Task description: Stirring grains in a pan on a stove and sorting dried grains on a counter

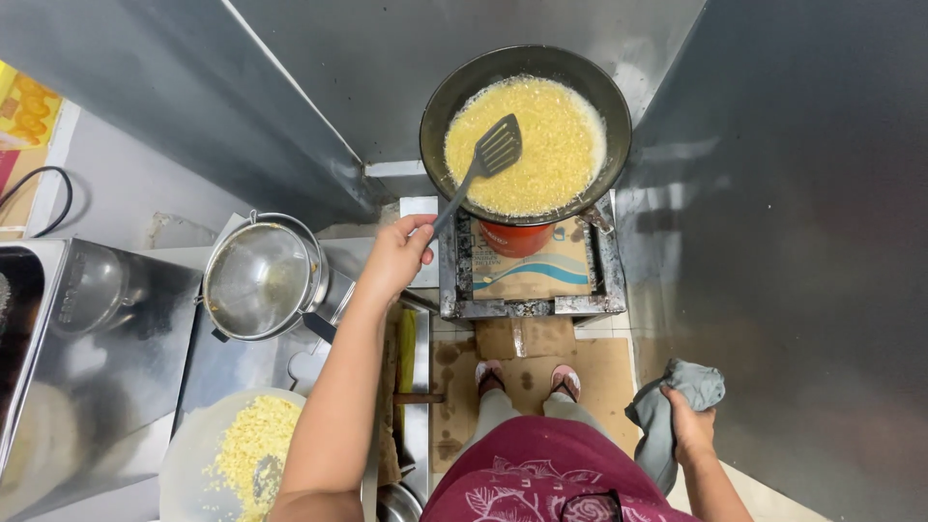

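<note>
Now, L hand [394, 259] w/ slotted grey spatula [483, 164], blade over yellow frothy pan [525, 132].

Steel counter [232, 372] at left: carries metal strainer [261, 278] seated in pot, white bowl [188, 454] of yellow pieces near front edge, steel box [72, 338] at far left. Square metal stand [532, 307] on floor ahead: carries red burner [515, 239], dark wok [525, 130] on top. Cardboard sheet [580, 372] flat on floor [764, 498] just before stand; feet in sandals [527, 379] on cardboard.
</note>
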